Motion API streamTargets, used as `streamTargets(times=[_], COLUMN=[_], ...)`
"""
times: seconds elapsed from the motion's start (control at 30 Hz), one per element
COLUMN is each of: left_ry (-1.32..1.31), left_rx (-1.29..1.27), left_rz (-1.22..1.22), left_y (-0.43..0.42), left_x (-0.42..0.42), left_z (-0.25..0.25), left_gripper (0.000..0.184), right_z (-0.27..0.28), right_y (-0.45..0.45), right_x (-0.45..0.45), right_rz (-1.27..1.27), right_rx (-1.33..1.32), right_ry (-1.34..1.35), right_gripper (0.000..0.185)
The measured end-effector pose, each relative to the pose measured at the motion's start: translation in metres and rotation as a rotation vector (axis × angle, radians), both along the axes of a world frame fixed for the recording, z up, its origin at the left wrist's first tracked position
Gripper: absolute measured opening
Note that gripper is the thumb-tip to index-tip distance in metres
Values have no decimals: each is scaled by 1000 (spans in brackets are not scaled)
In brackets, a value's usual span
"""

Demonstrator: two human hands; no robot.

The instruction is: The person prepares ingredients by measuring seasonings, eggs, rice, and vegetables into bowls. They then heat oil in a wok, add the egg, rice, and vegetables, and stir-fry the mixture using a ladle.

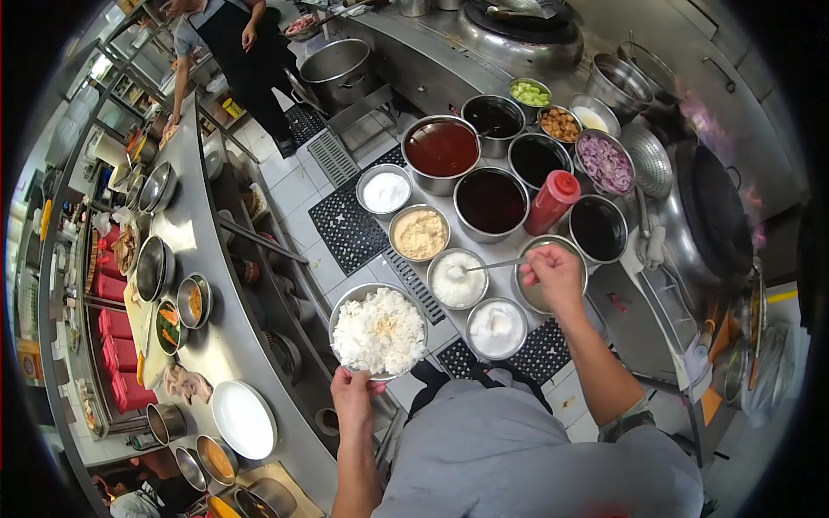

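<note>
My left hand (354, 393) grips the near rim of a metal bowl (395, 376) heaped with white rice (371, 332). A small tan patch of powder lies on top of the rice. My right hand (554, 274) is closed round the handle of a thin metal spoon (496, 265). The spoon's bowl end rests in white granules (451, 285) in a small metal bowl. Beside it stand a bowl of finer white powder (496, 330) and one of tan powder (420, 233). Under my right hand is another metal container (523, 292), its contents partly hidden.
Pots of red sauce (440, 147) and dark liquids (490, 203) stand behind, with a red squeeze bottle (553, 200) and sliced onions (606, 162). A wok (710, 216) is at right. Left runs a steel counter (226, 345) with a white plate (244, 420). Another person (229, 52) stands beyond.
</note>
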State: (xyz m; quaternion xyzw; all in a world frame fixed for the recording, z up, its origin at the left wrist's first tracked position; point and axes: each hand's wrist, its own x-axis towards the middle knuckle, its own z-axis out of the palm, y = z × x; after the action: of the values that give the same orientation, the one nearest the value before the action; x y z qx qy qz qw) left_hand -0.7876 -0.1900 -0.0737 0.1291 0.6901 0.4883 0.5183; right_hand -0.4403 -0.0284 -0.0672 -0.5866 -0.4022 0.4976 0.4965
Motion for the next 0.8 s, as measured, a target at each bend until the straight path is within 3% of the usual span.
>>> streamTargets(times=[0.3, 0.43, 0.53, 0.67, 0.8], left_ry=[-2, -41, -85, -98, -82], left_rx=[28, 31, 40, 30, -18], left_rz=[-1, 7, 27, 98, 172], left_y=[18, 23, 18, -3, -28], left_x=[22, 43, 57, 68, 82], left_z=[-8, 2, 7, 13, 28], left_gripper=[6, 9, 11, 7, 11], right_z=[73, 87, 88, 59, 27], right_y=[1, 0, 13, 24, 38], right_x=[-2, -20, -13, -21, -20], right_rz=[143, 177, 303, 566, 649], right_rx=[111, 278, 504, 496, 440], right_ry=[118, -230, -701, -720, -623], right_gripper=[11, 9, 6, 5, 9])
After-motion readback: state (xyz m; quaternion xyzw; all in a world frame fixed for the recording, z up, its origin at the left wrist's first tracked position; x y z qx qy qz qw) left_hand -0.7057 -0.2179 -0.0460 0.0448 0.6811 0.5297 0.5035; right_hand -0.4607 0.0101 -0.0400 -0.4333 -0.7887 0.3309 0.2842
